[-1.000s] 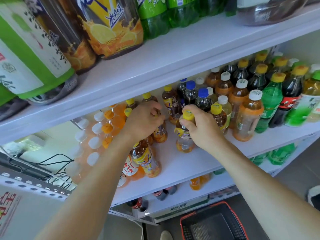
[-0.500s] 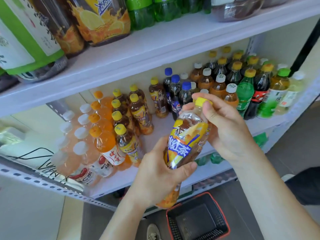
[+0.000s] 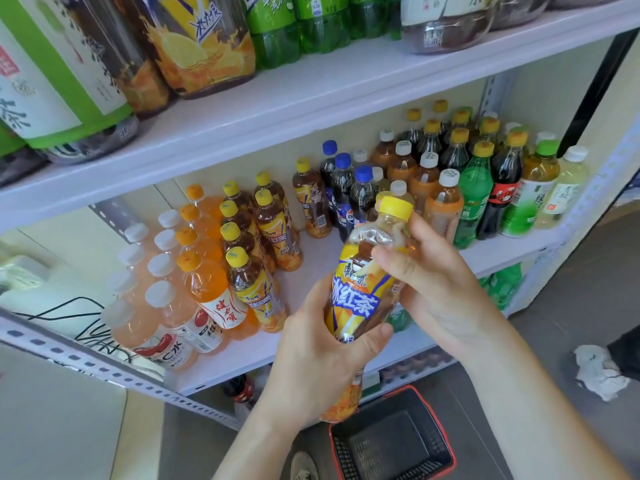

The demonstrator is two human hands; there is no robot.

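Note:
An iced tea bottle with a yellow cap and a yellow and blue label is held tilted in front of the middle shelf. My left hand grips its lower half from below, thumb across the label. My right hand holds the upper part just under the cap, fingers curled round the neck. The bottle's base is partly hidden behind my left hand.
The middle shelf carries several rows of drink bottles: pale and orange ones at the left, cola and green ones at the right. Large bottles stand on the upper shelf. A red and black basket sits on the floor below.
The bottle came off the shelf in my right hand and my left hand left the shelf bottles to take its lower half. Over the last half second it barely moved.

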